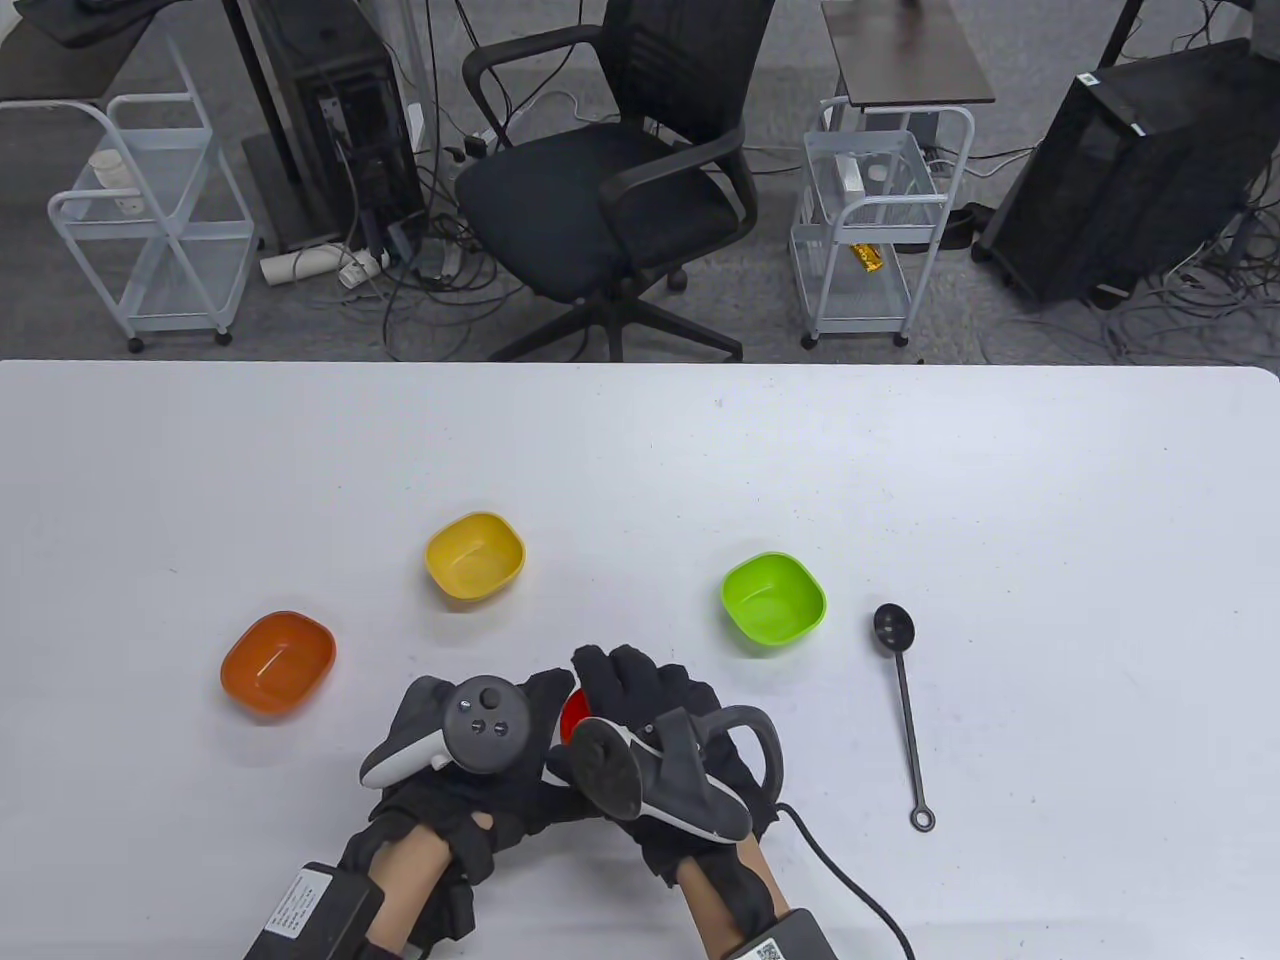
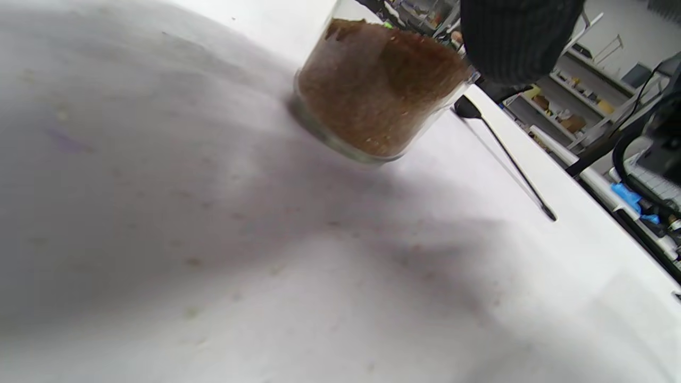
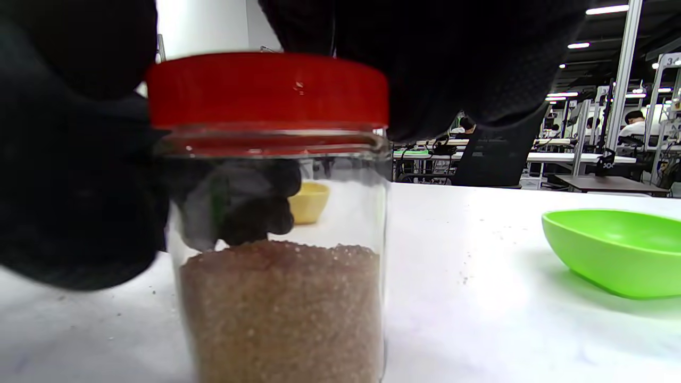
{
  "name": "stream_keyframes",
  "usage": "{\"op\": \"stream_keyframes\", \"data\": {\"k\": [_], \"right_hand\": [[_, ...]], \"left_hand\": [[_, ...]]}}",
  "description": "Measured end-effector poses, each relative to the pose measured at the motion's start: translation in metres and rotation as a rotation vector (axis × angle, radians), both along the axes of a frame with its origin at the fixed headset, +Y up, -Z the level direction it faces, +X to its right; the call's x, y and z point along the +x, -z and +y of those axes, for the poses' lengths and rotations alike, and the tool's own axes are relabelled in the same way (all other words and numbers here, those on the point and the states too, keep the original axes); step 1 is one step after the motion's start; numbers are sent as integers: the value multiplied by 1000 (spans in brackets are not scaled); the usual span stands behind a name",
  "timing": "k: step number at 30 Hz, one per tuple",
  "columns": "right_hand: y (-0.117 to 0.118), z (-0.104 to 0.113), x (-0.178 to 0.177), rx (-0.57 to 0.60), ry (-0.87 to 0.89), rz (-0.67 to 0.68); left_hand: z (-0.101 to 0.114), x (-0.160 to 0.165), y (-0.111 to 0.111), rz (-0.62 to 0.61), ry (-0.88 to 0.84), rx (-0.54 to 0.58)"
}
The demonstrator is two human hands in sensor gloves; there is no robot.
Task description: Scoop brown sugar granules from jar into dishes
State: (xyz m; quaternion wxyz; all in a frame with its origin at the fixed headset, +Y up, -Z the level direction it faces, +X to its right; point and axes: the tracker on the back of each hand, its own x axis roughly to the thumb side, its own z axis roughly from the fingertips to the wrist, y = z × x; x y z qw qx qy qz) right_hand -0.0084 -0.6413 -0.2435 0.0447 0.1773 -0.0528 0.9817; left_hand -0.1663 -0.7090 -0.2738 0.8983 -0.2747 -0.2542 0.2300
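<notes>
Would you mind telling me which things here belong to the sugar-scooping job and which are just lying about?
Part of the job:
- clear glass jar of brown sugar with red screw lid
- black long-handled spoon
- orange plastic dish, yellow plastic dish, green plastic dish
- both hands, left and right, on the jar

Lying about:
- black office chair
- white wire trolleys

printed white label on black wrist box, left forearm (image 1: 300, 900): text too small to read | QR-code sticker on black wrist box, right forearm (image 1: 768, 950): code only, no legible words | white sign on grey metal rack, right wrist view (image 3: 671, 61): digit "3", rest cut off
</notes>
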Motion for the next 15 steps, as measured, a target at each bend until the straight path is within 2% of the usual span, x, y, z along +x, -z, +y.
{"op": "stream_keyframes", "data": {"k": [6,15], "right_hand": [[-1,-1,-4,-12,-38,-3],[0,-3,-10,3,-38,-9]], "left_hand": [[-18,1,3,35,-193,-66],[-24,3,3,57,-263,-90]]}}
